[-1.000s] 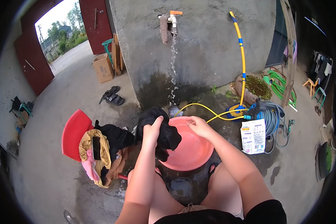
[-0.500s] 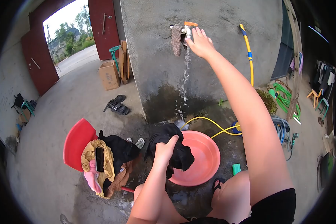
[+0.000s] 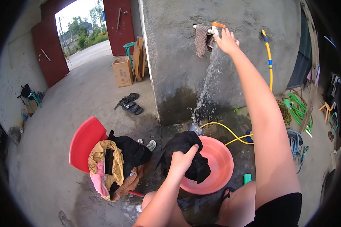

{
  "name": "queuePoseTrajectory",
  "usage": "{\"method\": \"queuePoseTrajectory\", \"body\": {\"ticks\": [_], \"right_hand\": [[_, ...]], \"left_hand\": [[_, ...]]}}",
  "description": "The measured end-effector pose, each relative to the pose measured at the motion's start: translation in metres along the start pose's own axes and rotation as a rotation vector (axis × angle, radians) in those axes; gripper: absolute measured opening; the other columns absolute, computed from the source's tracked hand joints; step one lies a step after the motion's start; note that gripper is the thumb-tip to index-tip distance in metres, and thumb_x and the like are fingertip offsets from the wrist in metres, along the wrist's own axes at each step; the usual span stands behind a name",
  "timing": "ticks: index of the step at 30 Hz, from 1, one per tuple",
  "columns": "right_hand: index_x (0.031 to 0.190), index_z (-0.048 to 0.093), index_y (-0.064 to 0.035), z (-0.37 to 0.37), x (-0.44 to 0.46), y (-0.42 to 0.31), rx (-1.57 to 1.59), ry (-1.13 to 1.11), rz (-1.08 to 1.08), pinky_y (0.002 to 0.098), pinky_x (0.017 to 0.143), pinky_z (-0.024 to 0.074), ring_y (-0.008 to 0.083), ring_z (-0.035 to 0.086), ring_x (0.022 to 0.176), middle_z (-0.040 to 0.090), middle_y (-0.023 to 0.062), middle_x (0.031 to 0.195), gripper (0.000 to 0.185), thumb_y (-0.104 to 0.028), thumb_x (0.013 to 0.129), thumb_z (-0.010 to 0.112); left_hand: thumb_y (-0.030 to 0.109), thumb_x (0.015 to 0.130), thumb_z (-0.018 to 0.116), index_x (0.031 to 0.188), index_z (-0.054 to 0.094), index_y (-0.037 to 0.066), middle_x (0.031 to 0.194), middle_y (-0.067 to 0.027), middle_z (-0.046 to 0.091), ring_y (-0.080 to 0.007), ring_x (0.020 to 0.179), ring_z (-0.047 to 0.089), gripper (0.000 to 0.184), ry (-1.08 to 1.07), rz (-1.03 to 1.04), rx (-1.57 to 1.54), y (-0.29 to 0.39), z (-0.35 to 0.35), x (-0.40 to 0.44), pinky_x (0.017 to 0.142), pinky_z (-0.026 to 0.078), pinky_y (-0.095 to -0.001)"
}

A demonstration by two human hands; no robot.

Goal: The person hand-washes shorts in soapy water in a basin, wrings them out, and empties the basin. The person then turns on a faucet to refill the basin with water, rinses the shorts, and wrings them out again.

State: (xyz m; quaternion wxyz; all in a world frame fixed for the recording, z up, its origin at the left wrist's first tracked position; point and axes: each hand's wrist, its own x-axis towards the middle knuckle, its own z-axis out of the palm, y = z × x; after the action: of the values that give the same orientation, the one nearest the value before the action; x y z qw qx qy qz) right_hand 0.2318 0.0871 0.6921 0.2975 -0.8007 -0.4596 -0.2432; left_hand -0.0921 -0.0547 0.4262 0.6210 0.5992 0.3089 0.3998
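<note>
Left hand (image 3: 182, 162) grips one black cloth (image 3: 180, 143); right hand (image 3: 228, 42) at one tap (image 3: 218, 25).

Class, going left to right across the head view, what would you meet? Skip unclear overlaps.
Red plastic chair back, black strapped sandals, held black cloth bundle, bare right hand, green rectangular block, blue-grey coiled hose.

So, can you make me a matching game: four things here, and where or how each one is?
Things:
1. Tap
2. Basin
3. Phone
4. Cardboard box

Places and states:
A. Lying on tan cloth
B. Beside wooden boards
C. Running, with the right hand up at it
D. Pink

Pairs: 1-C, 2-D, 3-A, 4-B
</note>
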Motion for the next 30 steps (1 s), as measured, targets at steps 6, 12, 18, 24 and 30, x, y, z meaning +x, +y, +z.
{"method": "queuePoseTrajectory", "body": {"ticks": [6,12,18,24,30], "right_hand": [[0.124,0.054,0.0034,-0.027,-0.231,0.006,0.520,-0.338,-0.185,0.0381,0.099,0.0405,0.0358,0.054,0.116,0.058,0.0237,0.121,0.053,-0.039,0.092,0.051],[0.118,0.060,0.0003,-0.044,-0.385,0.030,0.707,-0.840,0.104,0.0330,0.094,0.0420,0.0260,0.057,0.112,0.063,0.0175,0.117,0.055,-0.047,0.095,0.047],[0.129,0.048,0.0051,-0.049,-0.406,0.046,0.961,-0.961,0.098,0.0301,0.093,0.0416,0.0178,0.055,0.108,0.059,0.0118,0.117,0.067,-0.050,0.092,0.054],[0.090,0.054,-0.0019,-0.046,-0.416,0.041,1.083,-0.681,0.242,0.0270,0.056,0.0435,0.0108,0.054,0.061,0.056,0.0033,0.068,0.044,-0.045,0.090,0.061],[0.084,0.056,-0.0029,-0.060,-0.415,0.044,0.946,-0.546,0.159,0.0276,0.052,0.0387,0.0090,0.047,0.055,0.050,0.0004,0.059,0.038,-0.040,0.093,0.058]], "left_hand": [[0.020,0.084,0.066,0.111,0.058,-0.006,0.098,-0.0118,0.065,-0.0199,0.083,0.063,0.039,0.088,-0.037,-0.143,0.006,0.007,-0.001,0.073,0.051,-0.0312],[0.028,0.086,0.066,0.110,0.058,-0.007,0.099,-0.0148,0.065,-0.0209,0.084,0.065,0.044,0.097,-0.164,-0.280,0.013,0.020,-0.002,0.071,0.053,-0.0313],[0.033,0.090,0.060,0.103,0.060,-0.007,0.090,-0.0148,0.066,-0.0226,0.075,0.067,0.042,0.004,-0.122,-0.461,0.027,0.041,-0.016,0.067,0.055,-0.0330],[0.038,0.087,0.062,0.105,0.061,-0.002,0.099,-0.0147,0.066,-0.0250,0.090,0.065,0.043,-0.038,-0.153,-0.542,0.017,0.043,-0.012,0.081,0.053,-0.0376],[0.041,0.088,0.059,0.106,0.061,0.003,0.100,-0.0114,0.067,-0.0243,0.089,0.065,0.042,-0.120,-0.256,-0.643,0.015,0.055,-0.015,0.083,0.052,-0.0379]]}}
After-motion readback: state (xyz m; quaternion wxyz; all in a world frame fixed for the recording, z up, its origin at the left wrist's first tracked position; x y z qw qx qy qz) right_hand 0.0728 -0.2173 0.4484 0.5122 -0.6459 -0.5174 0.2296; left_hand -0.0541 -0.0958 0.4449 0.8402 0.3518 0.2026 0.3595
